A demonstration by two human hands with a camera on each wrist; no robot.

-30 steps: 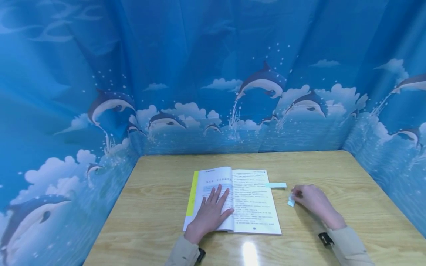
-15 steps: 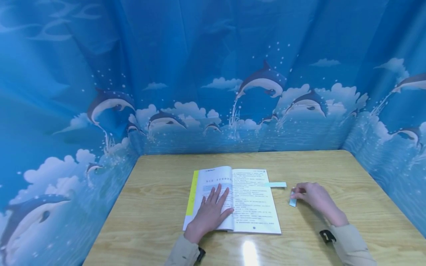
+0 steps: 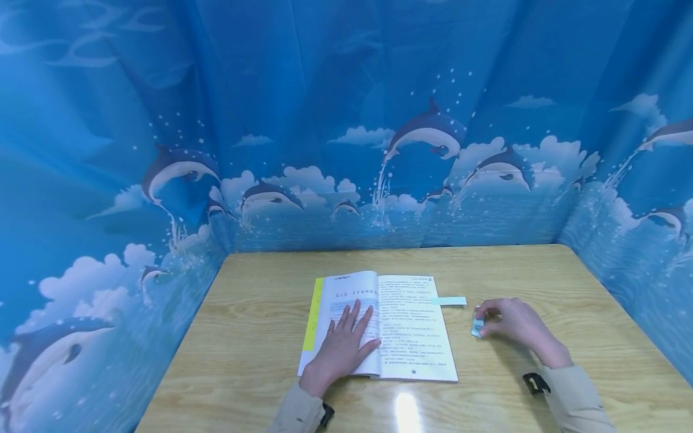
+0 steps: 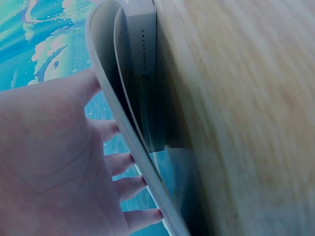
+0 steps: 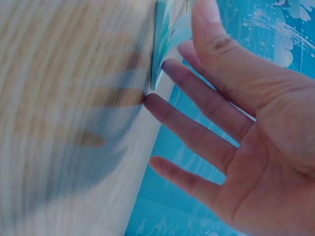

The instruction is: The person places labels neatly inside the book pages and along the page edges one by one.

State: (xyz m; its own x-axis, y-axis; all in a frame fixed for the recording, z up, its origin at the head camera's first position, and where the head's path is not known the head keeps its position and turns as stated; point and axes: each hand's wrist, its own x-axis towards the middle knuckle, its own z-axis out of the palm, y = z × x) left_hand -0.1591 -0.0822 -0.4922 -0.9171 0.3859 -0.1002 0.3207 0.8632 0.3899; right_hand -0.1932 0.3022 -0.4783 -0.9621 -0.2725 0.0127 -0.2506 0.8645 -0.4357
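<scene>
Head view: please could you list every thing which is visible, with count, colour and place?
Book: 1, white pages, open, centre of table
Yellow strip: 1, yellow, book's left edge
Blue strip: 1, light blue, sticking out past book's right edge
Pad: 1, light blue, right of book
Table: 1, wood-coloured, under everything
Curtain: 1 or more, blue with dolphins, behind and beside table
Sleeves: 2, beige, bottom edge
Straps: 2, black, near sleeve ends
Hands: 2, bare, left on book, right at pad
</scene>
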